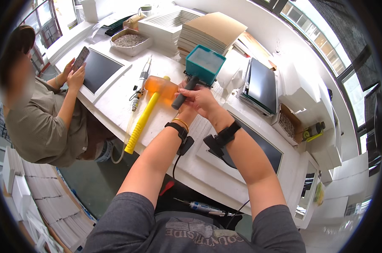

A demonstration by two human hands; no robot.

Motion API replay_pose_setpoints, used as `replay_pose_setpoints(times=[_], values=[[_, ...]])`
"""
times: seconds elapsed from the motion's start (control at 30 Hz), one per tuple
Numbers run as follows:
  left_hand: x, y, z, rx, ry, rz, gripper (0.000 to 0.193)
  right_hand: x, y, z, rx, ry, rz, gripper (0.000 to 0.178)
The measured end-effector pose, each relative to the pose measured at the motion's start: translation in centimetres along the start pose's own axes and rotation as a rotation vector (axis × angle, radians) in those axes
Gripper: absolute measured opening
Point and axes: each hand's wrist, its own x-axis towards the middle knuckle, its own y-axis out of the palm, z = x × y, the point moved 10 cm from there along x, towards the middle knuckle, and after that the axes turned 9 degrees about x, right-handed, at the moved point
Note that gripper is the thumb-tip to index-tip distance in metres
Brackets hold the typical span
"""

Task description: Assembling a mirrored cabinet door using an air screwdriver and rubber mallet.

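Teal square tray with black handle (205, 65) in the right hand (202, 102), above the white surface (120, 89). Left of hand, in order: yellow-handled orange mallet (155, 97), slim metallic power screwdriver (141, 85), white-framed dark rectangular panel (99, 71). Ahead of hand: tan flat board stack (214, 29). Right of hand: dark glossy panel stack (262, 86), then brown carton of small parts (287, 124).

The single head view looks down from above and behind the right hand (203, 101), facing forward across the surface (165, 63). It sits near enough for both forearms (252, 158) to rise large below the hand, yet its fisheye spread reaches windows (315, 31) well beyond, to the hand's right.
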Motion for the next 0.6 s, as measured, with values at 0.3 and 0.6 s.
replay_pose_setpoints(times=[0.3, 0.6], values=[[0.1, 1.7, 1.4, 0.111, -0.012, -0.072, 0.025, -0.2, -0.2, 2.5, 0.107, 0.099, 0.056, 0.02], [-0.2, 1.3, 0.3, 0.201, -0.081, 0.076, 0.045, -3.3, 3.0, 2.7, 0.046, -0.049, 0.167, 0.02]])
